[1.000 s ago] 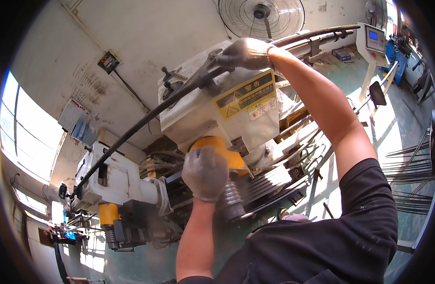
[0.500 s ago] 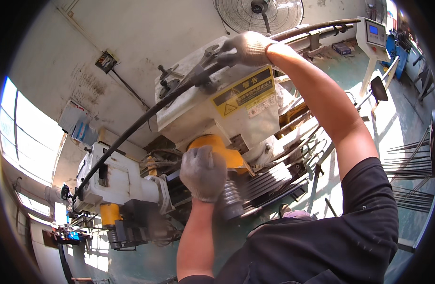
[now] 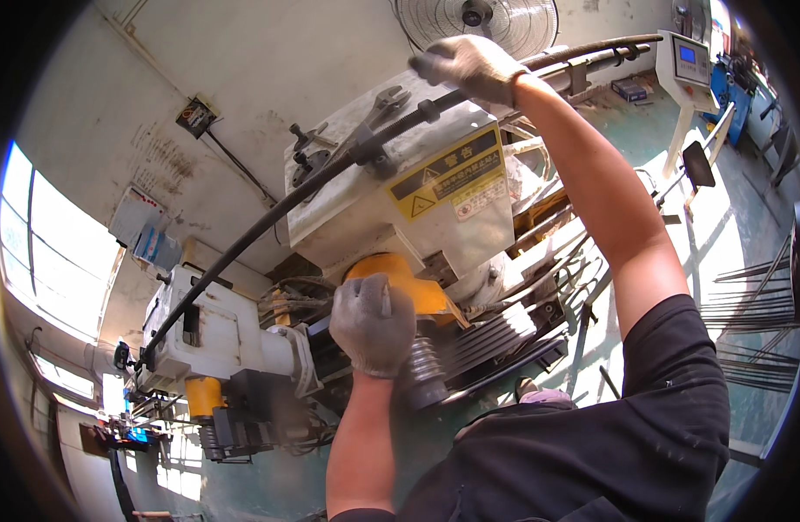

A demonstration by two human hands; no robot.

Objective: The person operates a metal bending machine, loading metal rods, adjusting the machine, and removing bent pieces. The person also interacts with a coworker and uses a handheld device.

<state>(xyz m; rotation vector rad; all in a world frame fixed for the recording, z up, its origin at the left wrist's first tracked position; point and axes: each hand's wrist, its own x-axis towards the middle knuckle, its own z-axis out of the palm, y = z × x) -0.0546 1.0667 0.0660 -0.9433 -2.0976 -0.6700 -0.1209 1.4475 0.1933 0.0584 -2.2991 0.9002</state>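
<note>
My left hand [image 3: 373,326], in a grey glove, is closed in a fist in front of the yellow part [image 3: 400,277] of the machine; what it holds, if anything, is hidden. My right hand [image 3: 474,70], gloved too, is raised beside a long dark rod [image 3: 269,214], its fingers stretched out to the left with nothing seen in them. The rod is threaded in its middle, and a nut [image 3: 428,110] sits on it just below my right hand. A wrench [image 3: 388,103] lies on top of the white machine housing [image 3: 356,217], behind the rod.
A clamp with a bolt [image 3: 311,143] stands on the housing's left end. A second white machine unit [image 3: 213,326] is at the left. Beyond are a fan [image 3: 504,22], a control box [image 3: 689,61] on a post, and a rack of thin rods [image 3: 752,300] at the far right.
My right hand has lifted up and to the right, away from the threaded part, uncovering the nut and wrench. My left hand has barely moved.
</note>
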